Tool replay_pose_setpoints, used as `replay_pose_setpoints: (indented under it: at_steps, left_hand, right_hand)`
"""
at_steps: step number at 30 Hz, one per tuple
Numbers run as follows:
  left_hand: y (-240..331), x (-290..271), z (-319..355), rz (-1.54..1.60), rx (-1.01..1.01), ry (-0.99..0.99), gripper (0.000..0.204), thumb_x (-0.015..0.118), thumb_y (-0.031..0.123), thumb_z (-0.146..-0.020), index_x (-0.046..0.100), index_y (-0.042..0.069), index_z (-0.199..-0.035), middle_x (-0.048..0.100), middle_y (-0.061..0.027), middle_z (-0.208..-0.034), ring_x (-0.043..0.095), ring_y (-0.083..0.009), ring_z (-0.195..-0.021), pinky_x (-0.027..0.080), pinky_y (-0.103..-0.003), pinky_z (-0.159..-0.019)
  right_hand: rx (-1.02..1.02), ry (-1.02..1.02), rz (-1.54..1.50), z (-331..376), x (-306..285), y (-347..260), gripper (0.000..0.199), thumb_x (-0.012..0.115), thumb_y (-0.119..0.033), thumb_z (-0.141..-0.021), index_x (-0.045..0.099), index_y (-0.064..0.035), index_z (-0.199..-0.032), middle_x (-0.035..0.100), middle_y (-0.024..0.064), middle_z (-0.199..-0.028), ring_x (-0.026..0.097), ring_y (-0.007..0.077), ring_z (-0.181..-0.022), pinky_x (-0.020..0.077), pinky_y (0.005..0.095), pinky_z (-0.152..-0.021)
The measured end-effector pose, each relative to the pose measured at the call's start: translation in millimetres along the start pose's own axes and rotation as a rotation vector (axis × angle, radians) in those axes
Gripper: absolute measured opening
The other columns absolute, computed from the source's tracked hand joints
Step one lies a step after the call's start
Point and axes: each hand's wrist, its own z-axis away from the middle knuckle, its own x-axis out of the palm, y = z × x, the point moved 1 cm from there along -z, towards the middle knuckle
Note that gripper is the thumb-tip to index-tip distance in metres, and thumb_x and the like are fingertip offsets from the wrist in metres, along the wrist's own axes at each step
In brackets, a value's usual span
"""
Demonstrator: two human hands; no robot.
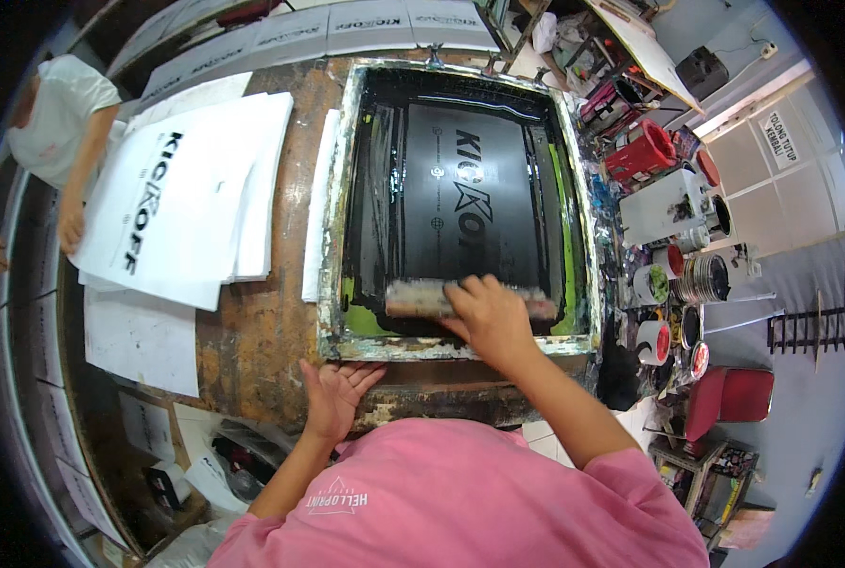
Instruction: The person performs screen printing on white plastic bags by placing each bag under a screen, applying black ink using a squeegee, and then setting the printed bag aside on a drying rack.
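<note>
A screen printing frame [332, 284] with a worn, paint-crusted wooden rim lies on the table in front of me. Black ink coats its mesh [422, 218], where dark lettering shows through, and a green margin is visible along the sides. My right hand [491, 320] grips a squeegee [413, 298] at the near end of the mesh; the squeegee lies crosswise, and its blade is hidden. By the frame's near left corner, my left hand [339, 390] is open, palm up with fingers spread, its fingertips at the rim.
A stack of printed white sheets [186, 199] lies on the brown table [252, 331] to the left, with a co-worker's hand [70, 227] at its edge. Printed sheets fill racks [366, 24] behind. Ink cans [651, 284] and a red bucket [642, 151] crowd the right, near a red chair [725, 398].
</note>
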Motion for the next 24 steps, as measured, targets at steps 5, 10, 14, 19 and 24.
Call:
replay_pose_setpoints:
  at_steps: [5, 10, 14, 19, 24]
  left_hand:
    - [-1.0, -8.9, 2.7, -0.046, 0.021, -0.111, 0.119, 0.034, 0.091, -0.08, 0.032, -0.008, -0.146, 0.05, -0.026, -0.142, 0.05, -0.0387, -0.134, 0.037, -0.057, -0.116]
    - [-3.5, -16.9, 4.0, -0.028, 0.028, -0.124, 0.119, 0.034, 0.092, -0.08, 0.033, -0.005, -0.149, 0.048, -0.0259, -0.146, 0.048, -0.0389, -0.137, 0.033, -0.06, -0.118]
    - [-9.6, -35.2, 4.8, 0.041, 0.042, -0.145, 0.116, 0.033, 0.094, -0.079, 0.042, 0.001, -0.149, 0.051, -0.0235, -0.147, 0.048, -0.0401, -0.137, 0.031, -0.063, -0.116]
    - [-10.3, -38.1, -0.7, 0.137, 0.071, -0.259, 0.113, 0.029, 0.095, -0.079, 0.056, 0.003, -0.141, 0.057, -0.0209, -0.143, 0.049, -0.0402, -0.136, 0.03, -0.065, -0.116]
    - [-9.7, -41.4, -1.5, 0.124, 0.081, -0.292, 0.111, 0.027, 0.093, -0.082, 0.061, 0.001, -0.135, 0.059, -0.0225, -0.14, 0.05, -0.0411, -0.135, 0.031, -0.066, -0.115]
  right_hand:
    - [-0.067, 0.154, 0.099, -104.5, 19.4, 70.5, 0.038, 0.081, -0.028, -0.076, 0.063, -0.0105, -0.105, 0.061, 0.0084, -0.097, 0.062, 0.0305, -0.093, 0.0544, 0.0438, -0.073]
    - [-0.1, 0.316, 0.188, -218.8, 23.4, 149.2, 0.034, 0.074, -0.039, -0.084, 0.064, -0.0109, -0.101, 0.064, 0.0095, -0.095, 0.065, 0.0321, -0.09, 0.0552, 0.0482, -0.073]
    - [-0.098, 0.108, 0.171, -277.5, -6.1, 183.1, 0.041, 0.064, -0.05, -0.091, 0.069, -0.0122, -0.105, 0.069, 0.0134, -0.096, 0.068, 0.0356, -0.093, 0.0547, 0.0494, -0.077]
    - [-0.089, 0.183, 0.136, -296.4, 0.1, 202.3, 0.044, 0.061, -0.054, -0.092, 0.069, -0.0121, -0.1, 0.07, 0.0144, -0.095, 0.069, 0.0361, -0.094, 0.054, 0.0511, -0.079]
    - [-0.09, 0.203, 0.163, -250.5, 8.3, 155.3, 0.04, 0.062, -0.052, -0.092, 0.067, -0.0124, -0.098, 0.069, 0.0136, -0.094, 0.069, 0.0347, -0.093, 0.055, 0.0494, -0.077]
